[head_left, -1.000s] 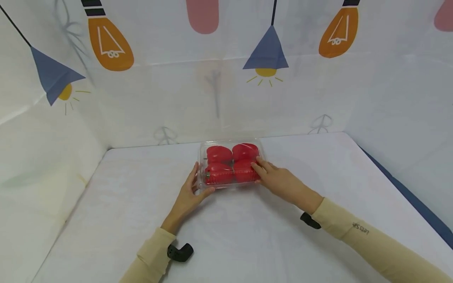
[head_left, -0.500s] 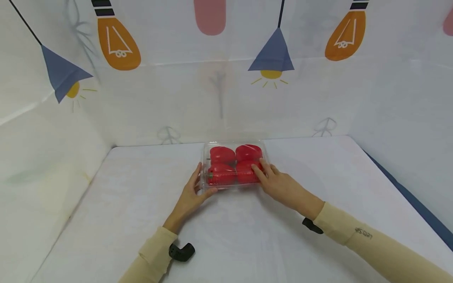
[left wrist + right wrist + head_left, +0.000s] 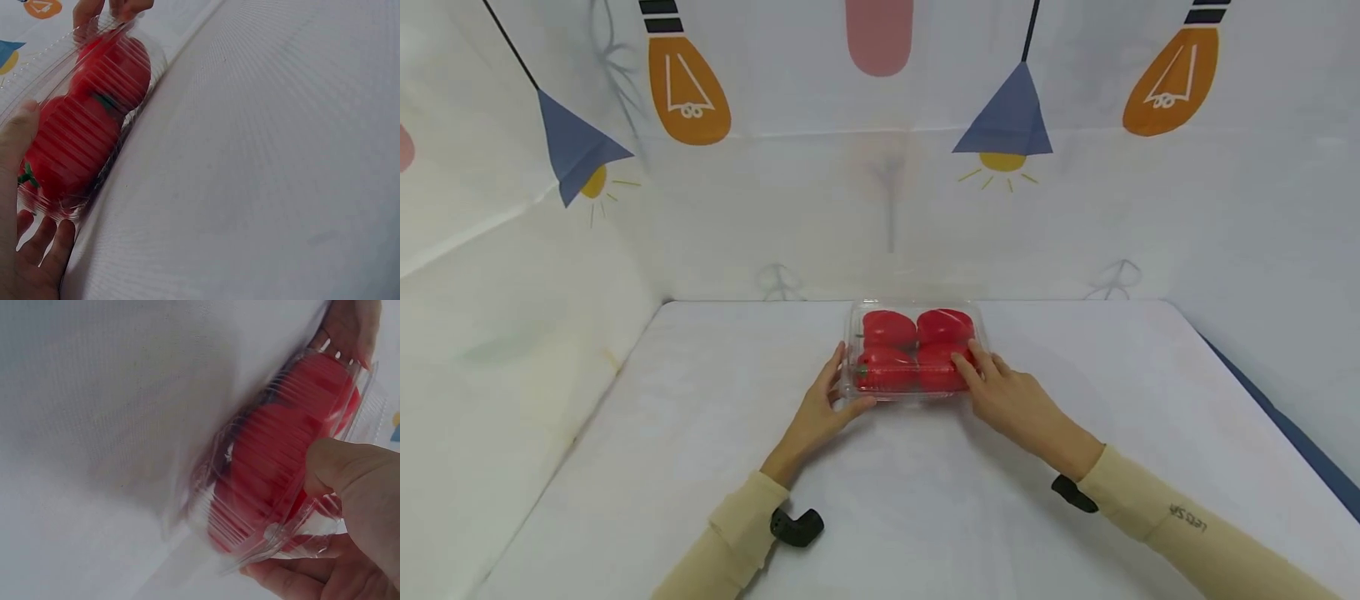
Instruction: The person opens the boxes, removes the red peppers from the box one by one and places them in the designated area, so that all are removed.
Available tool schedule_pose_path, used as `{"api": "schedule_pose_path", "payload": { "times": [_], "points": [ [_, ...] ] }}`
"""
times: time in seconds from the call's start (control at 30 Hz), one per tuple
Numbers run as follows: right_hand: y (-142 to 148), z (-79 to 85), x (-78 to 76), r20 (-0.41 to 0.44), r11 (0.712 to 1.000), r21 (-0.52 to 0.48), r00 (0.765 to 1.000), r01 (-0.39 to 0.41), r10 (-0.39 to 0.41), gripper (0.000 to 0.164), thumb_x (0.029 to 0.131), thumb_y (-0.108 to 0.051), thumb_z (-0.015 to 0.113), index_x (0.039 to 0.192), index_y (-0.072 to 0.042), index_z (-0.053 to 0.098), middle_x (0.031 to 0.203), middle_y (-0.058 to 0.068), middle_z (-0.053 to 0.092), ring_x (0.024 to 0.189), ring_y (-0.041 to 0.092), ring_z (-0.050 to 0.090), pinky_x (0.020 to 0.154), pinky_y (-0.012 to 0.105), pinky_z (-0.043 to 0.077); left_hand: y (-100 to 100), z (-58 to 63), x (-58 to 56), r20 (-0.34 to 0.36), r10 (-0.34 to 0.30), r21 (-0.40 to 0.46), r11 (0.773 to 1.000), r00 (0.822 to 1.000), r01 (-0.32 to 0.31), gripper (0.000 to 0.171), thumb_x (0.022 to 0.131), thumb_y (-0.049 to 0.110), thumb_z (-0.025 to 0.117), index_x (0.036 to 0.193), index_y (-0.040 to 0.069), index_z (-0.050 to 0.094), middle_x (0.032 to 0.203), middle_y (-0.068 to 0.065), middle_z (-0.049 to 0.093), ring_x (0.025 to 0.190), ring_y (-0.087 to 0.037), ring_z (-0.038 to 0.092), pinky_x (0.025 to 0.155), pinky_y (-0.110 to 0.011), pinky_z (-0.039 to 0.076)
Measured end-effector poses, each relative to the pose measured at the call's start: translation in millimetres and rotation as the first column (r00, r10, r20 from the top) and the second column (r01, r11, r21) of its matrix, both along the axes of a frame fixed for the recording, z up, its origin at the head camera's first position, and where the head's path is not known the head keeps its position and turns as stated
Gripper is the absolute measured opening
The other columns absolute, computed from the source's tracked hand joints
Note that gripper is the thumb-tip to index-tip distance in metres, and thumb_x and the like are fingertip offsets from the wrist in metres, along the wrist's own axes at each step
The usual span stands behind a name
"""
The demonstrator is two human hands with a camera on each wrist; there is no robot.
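Note:
A clear, ribbed plastic clamshell container (image 3: 904, 397) stands near the back edge of the table. Inside are several glossy red fruits or vegetables (image 3: 889, 329) with green stems; their exact kind is unclear. My left hand (image 3: 811, 421) holds the container's left end, thumb at the front corner and fingers along the side. At the right end, my right hand (image 3: 1018, 410) grips the container. Its thumb (image 3: 331, 465) presses the clear side in the right wrist view, while its fingers lie by the rim. The container looks closed.
A white sheet covers the table (image 3: 880, 508). Right behind the container rises a white cloth wall (image 3: 820, 208) printed with lamps and bulbs; another cloth wall stands at the left. Each wrist bears a small black device (image 3: 797, 527).
The whole head view has shifted a little, so hands and container appear farther right. Both hands keep their places on the container, which stays put on the table.

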State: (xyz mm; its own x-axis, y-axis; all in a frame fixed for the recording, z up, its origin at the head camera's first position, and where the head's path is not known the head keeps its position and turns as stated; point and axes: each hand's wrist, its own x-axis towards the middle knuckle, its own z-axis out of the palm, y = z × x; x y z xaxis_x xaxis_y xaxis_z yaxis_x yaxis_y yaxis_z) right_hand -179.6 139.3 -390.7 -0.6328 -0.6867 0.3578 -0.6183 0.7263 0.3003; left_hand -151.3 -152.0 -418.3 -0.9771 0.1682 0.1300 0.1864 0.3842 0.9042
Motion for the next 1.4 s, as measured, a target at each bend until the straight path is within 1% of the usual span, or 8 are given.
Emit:
{"api": "schedule_pose_path", "payload": {
  "times": [0.27, 0.43, 0.53, 0.67, 0.83, 0.97, 1.2, 1.4],
  "points": [
    [2.7, 0.3, 0.1, 0.014, 1.000, 0.016, 1.000, 0.009, -0.010, 0.063, 0.077, -0.019, 0.077, 0.132, -0.003, 0.049, 0.130, 0.025, 0.055, 0.098, 0.038, 0.067, 0.054, 0.038, 0.058, 3.4, 2.6, 1.6, 0.017, 0.018, -0.016, 1.000, 1.000, -0.017, 0.092, 0.084, 0.023, 0.071, 0.152, 0.012, 0.012, 0.158, -0.010, 0.020, 0.140, -0.033, 0.033, 0.107, -0.046, 0.039],
    [3.8, -0.2, 1.1, 0.007, 1.000, 0.008, 1.000, 0.006, -0.006, 0.064, 0.076, -0.018, 0.078, 0.131, -0.003, 0.050, 0.130, 0.024, 0.056, 0.096, 0.038, 0.067, 0.055, 0.038, 0.058, 4.2, 0.2, -0.5, 0.009, 0.016, -0.021, 1.000, 1.000, -0.016, 0.091, 0.084, 0.023, 0.071, 0.152, 0.010, 0.012, 0.158, -0.011, 0.020, 0.140, -0.034, 0.033, 0.107, -0.047, 0.039],
    [3.7, 0.1, 1.4, 0.007, 1.000, 0.007, 1.000, 0.002, -0.002, 0.064, 0.075, -0.018, 0.078, 0.130, -0.003, 0.051, 0.129, 0.024, 0.056, 0.096, 0.039, 0.067, 0.054, 0.038, 0.058, 2.1, -11.9, -6.3, 0.011, 0.021, -0.016, 1.000, 1.000, -0.021, 0.092, 0.083, 0.023, 0.072, 0.153, 0.014, 0.012, 0.158, -0.008, 0.020, 0.140, -0.034, 0.032, 0.107, -0.048, 0.039],
    [3.1, 0.4, 1.8, 0.026, 1.000, 0.011, 1.000, 0.009, -0.010, 0.065, 0.074, -0.017, 0.079, 0.131, -0.004, 0.050, 0.130, 0.024, 0.055, 0.097, 0.039, 0.067, 0.054, 0.038, 0.058, -1.6, -31.5, -15.3, 0.007, 0.032, -0.024, 0.999, 0.999, -0.032, 0.095, 0.082, 0.029, 0.073, 0.153, 0.024, 0.010, 0.158, -0.001, 0.020, 0.141, -0.030, 0.032, 0.107, -0.047, 0.039],
    [2.3, 0.6, 2.3, 0.041, 1.000, 0.009, 0.999, 0.018, -0.018, 0.066, 0.074, -0.016, 0.080, 0.131, -0.004, 0.049, 0.131, 0.024, 0.054, 0.099, 0.039, 0.066, 0.055, 0.038, 0.058, -3.2, -37.6, -17.8, -0.005, 0.034, -0.025, 0.999, 0.999, -0.034, 0.096, 0.081, 0.035, 0.074, 0.152, 0.031, 0.010, 0.157, 0.003, 0.022, 0.141, -0.027, 0.032, 0.107, -0.046, 0.039],
    [2.4, -0.2, 2.2, 0.035, 1.000, 0.007, 0.999, 0.017, -0.017, 0.064, 0.075, -0.015, 0.079, 0.131, -0.004, 0.050, 0.131, 0.024, 0.054, 0.098, 0.038, 0.066, 0.053, 0.038, 0.057, -3.5, -36.7, -16.9, -0.013, 0.020, -0.016, 1.000, 1.000, -0.020, 0.095, 0.082, 0.034, 0.073, 0.152, 0.030, 0.009, 0.158, 0.002, 0.022, 0.142, -0.027, 0.031, 0.108, -0.047, 0.038],
    [3.3, -1.5, 1.0, 0.015, 1.000, 0.002, 1.000, 0.007, -0.007, 0.063, 0.074, -0.015, 0.080, 0.129, -0.004, 0.051, 0.130, 0.023, 0.056, 0.097, 0.037, 0.067, 0.052, 0.037, 0.057, 3.3, 2.9, 1.1, 0.024, 0.000, -0.039, 0.999, 1.000, 0.001, 0.092, 0.085, 0.024, 0.071, 0.153, 0.012, 0.009, 0.158, -0.010, 0.020, 0.142, -0.032, 0.029, 0.109, -0.048, 0.036],
    [4.6, -2.3, 1.0, 0.004, 1.000, -0.015, 1.000, -0.005, 0.005, 0.060, 0.075, -0.010, 0.079, 0.127, -0.004, 0.051, 0.129, 0.021, 0.056, 0.097, 0.036, 0.067, 0.053, 0.038, 0.057, 3.3, 1.2, 0.7, 0.015, -0.006, -0.034, 0.999, 1.000, 0.006, 0.092, 0.085, 0.023, 0.070, 0.153, 0.010, 0.009, 0.157, -0.010, 0.021, 0.142, -0.034, 0.028, 0.109, -0.049, 0.036]
  ]
}}
